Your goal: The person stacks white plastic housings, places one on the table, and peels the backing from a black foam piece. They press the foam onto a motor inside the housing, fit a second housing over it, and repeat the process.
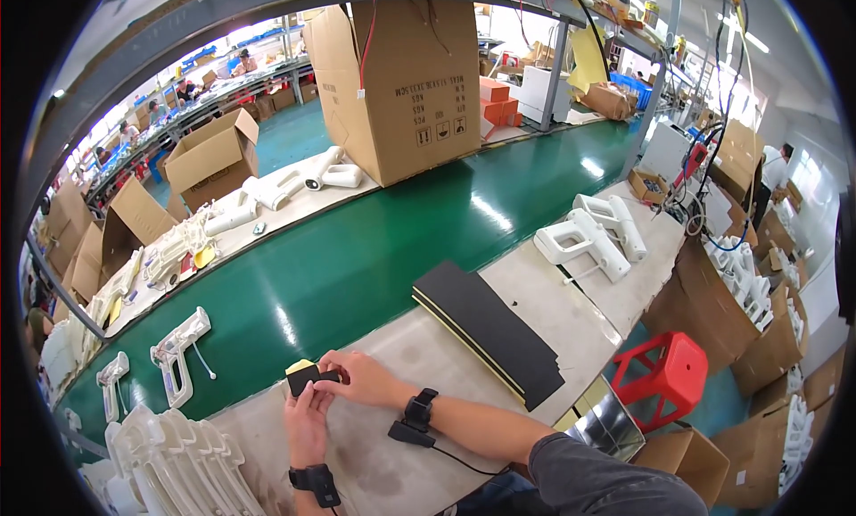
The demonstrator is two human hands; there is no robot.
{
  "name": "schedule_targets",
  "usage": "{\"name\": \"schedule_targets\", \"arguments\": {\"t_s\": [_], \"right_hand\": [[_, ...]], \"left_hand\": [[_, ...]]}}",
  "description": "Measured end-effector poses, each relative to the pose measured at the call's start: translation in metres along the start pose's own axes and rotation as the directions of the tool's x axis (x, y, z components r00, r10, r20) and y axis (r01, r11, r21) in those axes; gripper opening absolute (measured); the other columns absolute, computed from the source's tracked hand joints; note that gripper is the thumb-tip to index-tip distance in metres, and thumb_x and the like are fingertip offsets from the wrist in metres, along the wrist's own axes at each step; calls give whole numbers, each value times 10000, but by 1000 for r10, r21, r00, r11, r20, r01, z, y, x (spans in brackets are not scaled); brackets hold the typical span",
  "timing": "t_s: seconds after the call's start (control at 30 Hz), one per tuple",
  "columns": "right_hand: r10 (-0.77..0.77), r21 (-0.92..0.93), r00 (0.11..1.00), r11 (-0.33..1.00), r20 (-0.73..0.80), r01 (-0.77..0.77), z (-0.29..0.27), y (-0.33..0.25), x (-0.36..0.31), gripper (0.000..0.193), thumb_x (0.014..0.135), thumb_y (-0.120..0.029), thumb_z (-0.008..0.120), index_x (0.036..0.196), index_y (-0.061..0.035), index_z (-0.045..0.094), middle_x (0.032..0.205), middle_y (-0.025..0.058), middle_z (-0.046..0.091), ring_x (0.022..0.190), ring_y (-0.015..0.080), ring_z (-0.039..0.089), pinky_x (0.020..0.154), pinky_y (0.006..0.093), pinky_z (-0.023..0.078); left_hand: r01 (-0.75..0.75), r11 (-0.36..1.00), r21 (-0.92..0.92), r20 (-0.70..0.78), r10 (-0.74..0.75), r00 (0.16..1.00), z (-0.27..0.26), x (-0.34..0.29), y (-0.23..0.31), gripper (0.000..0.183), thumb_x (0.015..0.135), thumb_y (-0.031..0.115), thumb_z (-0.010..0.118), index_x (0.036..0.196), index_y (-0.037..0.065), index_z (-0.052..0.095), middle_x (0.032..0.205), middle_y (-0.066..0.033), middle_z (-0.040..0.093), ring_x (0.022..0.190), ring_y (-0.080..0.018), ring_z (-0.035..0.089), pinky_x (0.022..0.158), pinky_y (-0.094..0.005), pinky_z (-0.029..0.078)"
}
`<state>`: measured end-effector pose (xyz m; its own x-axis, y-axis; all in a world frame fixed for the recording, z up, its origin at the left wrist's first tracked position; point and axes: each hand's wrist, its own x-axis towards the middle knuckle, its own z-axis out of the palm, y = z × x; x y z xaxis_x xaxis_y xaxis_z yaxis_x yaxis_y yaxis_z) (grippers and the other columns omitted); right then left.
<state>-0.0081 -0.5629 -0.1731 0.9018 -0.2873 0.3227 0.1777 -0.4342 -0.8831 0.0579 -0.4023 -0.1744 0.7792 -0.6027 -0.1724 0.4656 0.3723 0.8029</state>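
Note:
Over the near edge of the green conveyor belt, both my hands are together on a small flat black piece [305, 379] that looks like foam, with pale yellow backing showing at its far edge. My left hand [308, 416] pinches it from below, thumb on top. From the right, my right hand [361, 379] has its fingers closed at the piece's right end, and the fingertips are partly hidden. To the right lies a stack of black foam sheets [490, 324] with yellow layers along its side. White plastic shells [169, 454] are piled left of my left hand.
White gun-shaped housings [584, 244] lie on the right worktop; half-shells [183, 360] sit on the green conveyor belt [392, 248]. A tall carton [415, 97] stands across the belt. A red stool [664, 373] is at the right, with cartons beyond. A cable runs from my right wrist.

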Motion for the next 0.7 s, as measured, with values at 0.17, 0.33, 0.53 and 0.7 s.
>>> {"name": "schedule_targets", "arguments": {"t_s": [0.17, 0.33, 0.53, 0.7], "right_hand": [[-35, -13, 999, 999, -25, 35, 2, -2, 1, 340, 862, -357, 734, 994, -75, 597, 706, 99, 630, 647, 245, 616, 616, 370, 479], [-4, -13, 1000, 1000, -16, 3, 2, -3, -3, 341, 863, -359, 732, 998, -76, 599, 714, 100, 635, 660, 244, 619, 626, 372, 484], [-1, -14, 1000, 1000, -6, 1, 1, -1, -3, 348, 866, -358, 732, 1004, -66, 601, 728, 102, 640, 664, 244, 622, 628, 369, 487], [8, -15, 1000, 1000, -8, -8, -8, -1, 5, 348, 871, -352, 730, 1002, -56, 603, 752, 107, 649, 670, 240, 625, 634, 366, 489]], "left_hand": [[-8, 1000, 13, -20, 9, 1000, -2, 0, 2, 239, 996, 88, 555, 1222, 8, 559, 1099, -87, 672, 950, -169, 681, 868, -331, 566], [-4, 1000, 17, -11, 4, 1000, -1, -3, 1, 235, 996, 89, 556, 1217, 9, 564, 1093, -88, 677, 950, -170, 684, 866, -333, 570], [2, 1000, 6, -2, -2, 1000, -8, 0, -4, 245, 999, 82, 551, 1232, 9, 561, 1112, -94, 677, 958, -175, 690, 869, -332, 574], [2, 1000, -9, 0, -2, 1000, 0, 12, -4, 250, 999, 80, 549, 1235, -3, 557, 1118, -95, 677, 949, -170, 690, 858, -328, 579]]}}
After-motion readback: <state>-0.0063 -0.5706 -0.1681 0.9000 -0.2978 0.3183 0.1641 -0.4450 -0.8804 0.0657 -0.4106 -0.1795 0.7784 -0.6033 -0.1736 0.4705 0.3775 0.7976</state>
